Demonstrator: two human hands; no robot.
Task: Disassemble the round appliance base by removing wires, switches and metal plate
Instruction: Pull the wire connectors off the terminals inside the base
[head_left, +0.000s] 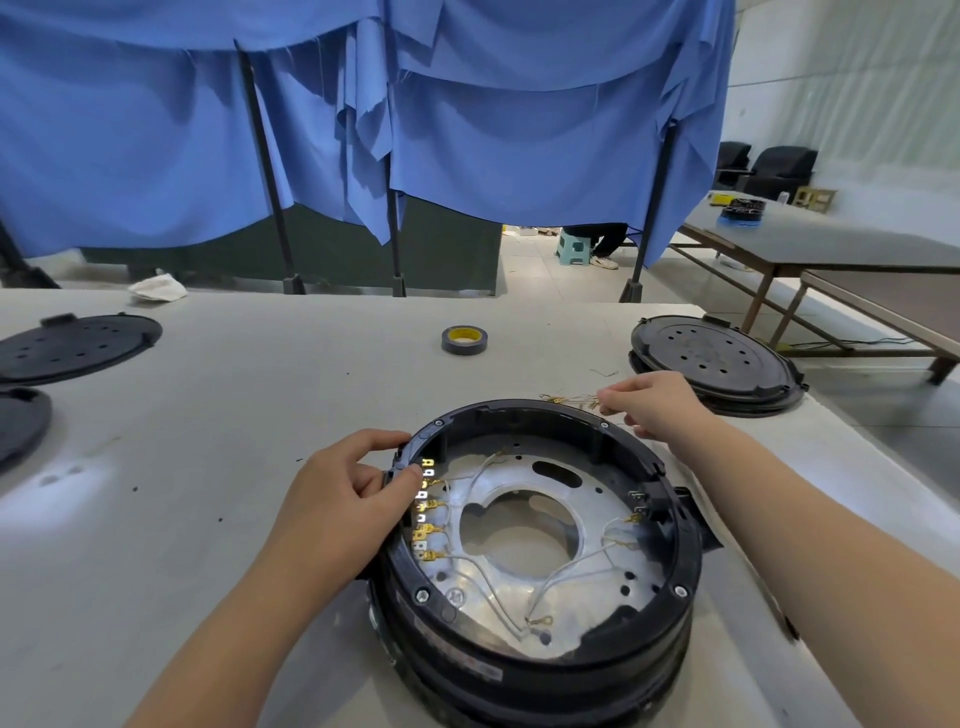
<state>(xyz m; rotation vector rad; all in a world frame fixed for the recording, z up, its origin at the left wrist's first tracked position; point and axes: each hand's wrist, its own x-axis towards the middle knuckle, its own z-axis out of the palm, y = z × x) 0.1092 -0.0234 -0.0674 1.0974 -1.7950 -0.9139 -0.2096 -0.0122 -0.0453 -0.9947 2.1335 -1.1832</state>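
The round black appliance base (675, 587) stands open-side up on the table in front of me. Inside lies a silver metal plate (597, 499) with a large centre hole, and white wires (571, 566) run across it to brass terminals (428, 525) along the left wall. A black switch block (644, 504) sits at the right wall. My left hand (343, 499) grips the base's left rim, thumb inside near the terminals. My right hand (654, 402) is behind the base, its fingers pinching a loose bundle of removed wires (569, 401) lying on the table.
A roll of dark tape (464, 340) lies at mid-table. Black round covers lie at the right (711, 358) and far left (72, 345). A white rag (156, 288) is at the back edge. Blue curtains hang behind; another table stands at right.
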